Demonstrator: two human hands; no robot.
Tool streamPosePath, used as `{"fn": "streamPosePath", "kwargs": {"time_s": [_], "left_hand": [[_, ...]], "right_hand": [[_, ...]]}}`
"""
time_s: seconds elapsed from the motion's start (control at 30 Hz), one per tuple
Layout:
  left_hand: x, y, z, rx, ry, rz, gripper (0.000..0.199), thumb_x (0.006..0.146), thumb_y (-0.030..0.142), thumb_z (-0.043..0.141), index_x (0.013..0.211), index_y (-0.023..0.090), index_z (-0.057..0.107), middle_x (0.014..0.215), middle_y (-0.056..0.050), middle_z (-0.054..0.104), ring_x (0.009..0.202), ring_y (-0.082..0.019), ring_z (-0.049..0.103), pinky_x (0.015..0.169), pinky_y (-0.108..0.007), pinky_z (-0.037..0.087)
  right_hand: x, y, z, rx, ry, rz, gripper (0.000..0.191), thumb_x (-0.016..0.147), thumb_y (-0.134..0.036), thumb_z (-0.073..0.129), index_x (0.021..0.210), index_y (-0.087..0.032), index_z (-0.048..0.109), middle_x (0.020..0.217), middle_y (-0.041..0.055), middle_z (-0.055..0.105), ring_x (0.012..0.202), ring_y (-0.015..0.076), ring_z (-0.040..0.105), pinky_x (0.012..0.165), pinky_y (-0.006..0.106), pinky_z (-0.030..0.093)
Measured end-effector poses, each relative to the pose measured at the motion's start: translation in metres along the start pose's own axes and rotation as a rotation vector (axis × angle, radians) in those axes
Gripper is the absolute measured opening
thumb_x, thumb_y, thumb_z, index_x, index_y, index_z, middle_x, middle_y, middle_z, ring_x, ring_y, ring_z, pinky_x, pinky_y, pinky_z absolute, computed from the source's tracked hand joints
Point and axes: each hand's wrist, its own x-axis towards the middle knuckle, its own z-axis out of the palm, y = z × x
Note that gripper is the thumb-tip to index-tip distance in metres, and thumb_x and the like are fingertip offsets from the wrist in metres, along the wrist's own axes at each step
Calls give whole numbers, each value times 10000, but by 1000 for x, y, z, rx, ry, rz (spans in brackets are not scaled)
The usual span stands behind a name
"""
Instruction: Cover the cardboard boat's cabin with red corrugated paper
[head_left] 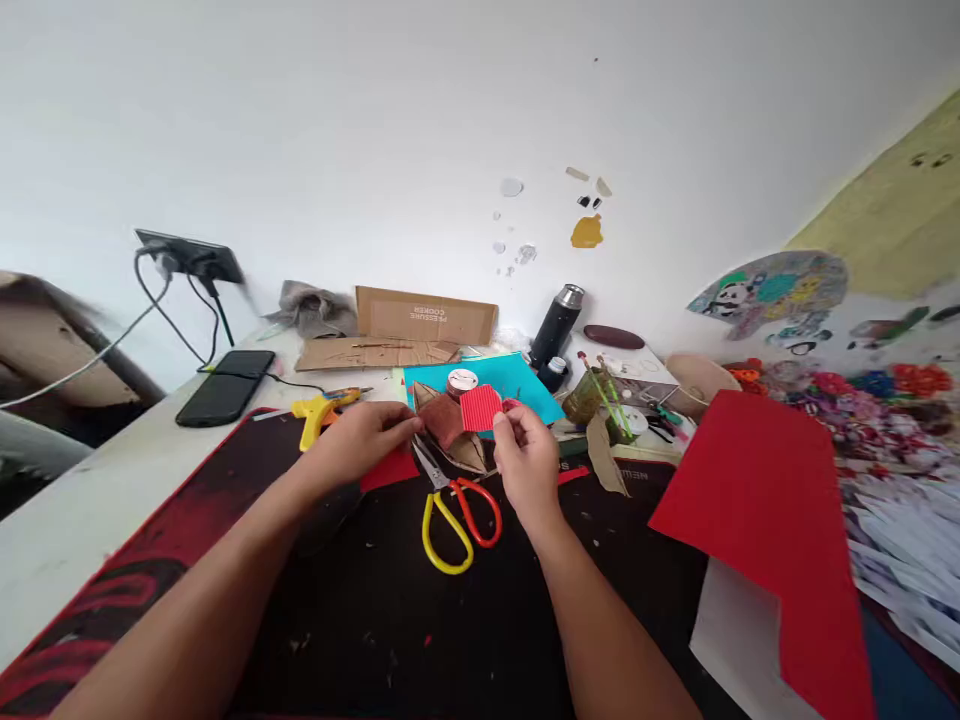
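Note:
Between thumb and fingers, my right hand (527, 455) pinches a small red corrugated piece (480, 409) with a rounded edge. My left hand (371, 435) is closed, its fingertips together at the left edge of a brown cardboard piece (444, 420) with pointed flaps. The red piece overlaps that cardboard's right side in view. Just below both hands lie scissors (459, 510) with one yellow and one red handle, their blades pointing up towards the cardboard. A small round container with a white lid (462, 381) is right behind the pieces.
A yellow glue gun (319, 412) and a phone (226, 388) lie at left. Behind are a blue sheet (536, 395), printed cardboard (427, 315) and a black flask (556, 325). A big red sheet (765, 480) stands at right, beside paper strips (907, 545). A black mat (420, 640) covers the front.

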Motion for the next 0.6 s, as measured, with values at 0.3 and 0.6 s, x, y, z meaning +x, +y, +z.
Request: {"fn": "streamPosePath", "kwargs": {"time_s": [0.3, 0.6], "left_hand": [[-10, -13, -31, -80, -338, 1, 477, 943, 671, 590, 1134, 295, 811, 1071, -54, 854, 724, -276, 766, 694, -353, 539], [113, -26, -26, 385, -79, 227, 442, 914, 386, 643, 1292, 258, 834, 1358, -115, 821, 1260, -346, 719, 1076, -408, 510]], "right_hand": [[1, -1, 0, 0, -13, 6, 346, 1025, -510, 616, 792, -263, 550, 606, -61, 456, 510, 142, 439, 496, 279, 360], [1, -3, 0, 3, -19, 4, 362, 1036, -534, 627, 811, -262, 545, 614, -67, 459, 510, 136, 444, 493, 272, 361]]}}
